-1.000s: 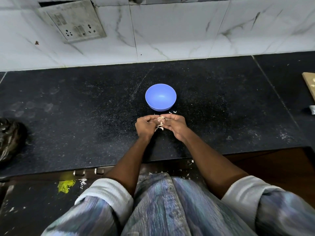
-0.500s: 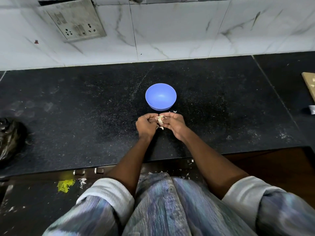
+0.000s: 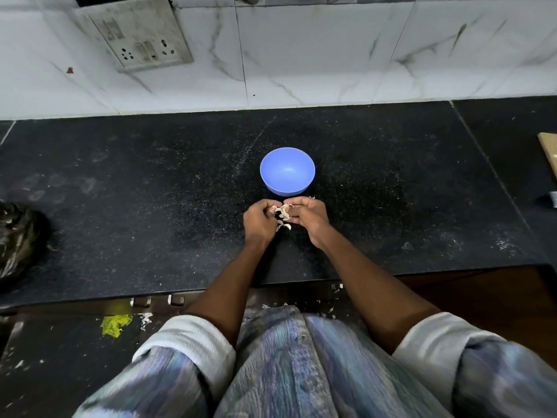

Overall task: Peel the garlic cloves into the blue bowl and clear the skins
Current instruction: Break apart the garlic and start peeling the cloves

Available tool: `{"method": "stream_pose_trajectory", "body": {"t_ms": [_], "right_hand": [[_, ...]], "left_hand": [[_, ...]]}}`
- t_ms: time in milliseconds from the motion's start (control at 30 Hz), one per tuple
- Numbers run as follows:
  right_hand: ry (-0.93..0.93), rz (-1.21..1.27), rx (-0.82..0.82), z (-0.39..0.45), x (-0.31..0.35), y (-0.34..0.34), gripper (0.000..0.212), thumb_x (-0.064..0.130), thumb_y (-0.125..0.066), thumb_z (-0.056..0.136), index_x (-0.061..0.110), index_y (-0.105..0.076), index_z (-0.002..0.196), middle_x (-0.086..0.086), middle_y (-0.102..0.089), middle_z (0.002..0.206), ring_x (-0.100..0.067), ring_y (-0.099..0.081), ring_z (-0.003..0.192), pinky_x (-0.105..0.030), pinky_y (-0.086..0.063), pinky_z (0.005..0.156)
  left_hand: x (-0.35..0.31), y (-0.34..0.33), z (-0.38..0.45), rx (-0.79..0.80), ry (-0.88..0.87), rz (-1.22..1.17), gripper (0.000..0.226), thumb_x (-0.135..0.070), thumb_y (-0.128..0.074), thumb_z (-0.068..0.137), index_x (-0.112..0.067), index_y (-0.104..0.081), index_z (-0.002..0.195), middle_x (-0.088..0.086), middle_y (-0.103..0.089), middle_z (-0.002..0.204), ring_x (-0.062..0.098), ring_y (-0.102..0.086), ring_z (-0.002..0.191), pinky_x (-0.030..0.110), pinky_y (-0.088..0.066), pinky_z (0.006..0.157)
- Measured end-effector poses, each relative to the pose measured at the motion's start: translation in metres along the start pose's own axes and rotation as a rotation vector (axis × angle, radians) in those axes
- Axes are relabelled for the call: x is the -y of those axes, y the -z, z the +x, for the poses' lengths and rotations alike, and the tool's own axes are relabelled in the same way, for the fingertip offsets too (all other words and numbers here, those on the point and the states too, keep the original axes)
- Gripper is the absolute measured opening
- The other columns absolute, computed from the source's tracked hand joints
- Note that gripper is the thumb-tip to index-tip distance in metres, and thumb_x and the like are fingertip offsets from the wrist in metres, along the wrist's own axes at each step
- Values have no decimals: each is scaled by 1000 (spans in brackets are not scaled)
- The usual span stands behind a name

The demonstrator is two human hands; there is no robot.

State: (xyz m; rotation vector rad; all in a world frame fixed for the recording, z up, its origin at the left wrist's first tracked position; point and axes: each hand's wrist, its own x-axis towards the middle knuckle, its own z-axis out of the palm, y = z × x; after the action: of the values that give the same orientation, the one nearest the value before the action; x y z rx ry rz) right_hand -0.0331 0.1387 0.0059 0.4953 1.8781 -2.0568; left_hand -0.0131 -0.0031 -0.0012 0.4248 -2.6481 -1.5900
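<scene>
Both hands, left hand (image 3: pixel 259 220) and right hand (image 3: pixel 307 215), pinch one garlic clove (image 3: pixel 282 210) mid-peel, blue bowl (image 3: pixel 287 171) looks empty, skins (image 3: pixel 284 226) litter the worktop (image 3: pixel 150 206) — early days.

bowl (image 3: pixel 287 171) at frame centre on the counter (image 3: pixel 120 206); both hands (image 3: pixel 259 221) (image 3: pixel 307 217) just below it, garlic (image 3: pixel 282 210) between them; socket plate (image 3: pixel 135 34) upper left.

one blue bowl (image 3: pixel 287 171), two hands

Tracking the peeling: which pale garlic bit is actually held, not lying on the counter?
The garlic piece pinched between both hands; the loose bits lie below on the counter.
</scene>
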Motion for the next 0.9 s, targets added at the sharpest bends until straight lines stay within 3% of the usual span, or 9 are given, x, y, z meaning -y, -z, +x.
{"method": "stream_pose_trajectory", "body": {"t_ms": [267,500,633,733,900], "right_hand": [[49,-113,-1,-2,-1,-3,21,-6,-71,87,6,-76,103,-12,-79,97,-19,-75,89,-31,-63,81],[47,-122,-12,-6,1,-5,21,-6,-71,87,6,-76,103,-10,-79,96,-20,-76,91,-27,-62,76],[77,-186,-70,-4,-3,-7,19,-4,-71,86,7,-76,101,-8,-79,92,-19,-76,88,-29,-63,77],[68,-157,-121,-4,-4,-1,19,-3,-70,87,6,-76,103,-9,-78,93,-20,-76,92,-29,-63,76],[-4,-7,-67,-8,-1,2,22,-6,-66,92,3,-74,111,-15,-75,105,-20,-73,95,-30,-64,78]], "left_hand": [[5,1,1,39,-46,163,37,8,-54,89,-17,-77,104,5,-74,102,21,-66,94,37,-54,84],[1,-2,-3,15,-22,147,41,14,-49,84,-8,-75,107,12,-71,106,19,-58,95,20,-37,78],[-1,-3,-7,-23,33,0,46,12,-45,81,-10,-76,106,6,-74,107,22,-65,102,35,-51,92],[-1,0,-8,-36,42,-58,46,8,-42,84,-12,-76,106,3,-73,111,19,-65,106,40,-51,99],[0,1,-7,-59,39,204,34,-4,-52,93,-24,-77,104,2,-69,114,23,-61,111,42,-40,99]]}}
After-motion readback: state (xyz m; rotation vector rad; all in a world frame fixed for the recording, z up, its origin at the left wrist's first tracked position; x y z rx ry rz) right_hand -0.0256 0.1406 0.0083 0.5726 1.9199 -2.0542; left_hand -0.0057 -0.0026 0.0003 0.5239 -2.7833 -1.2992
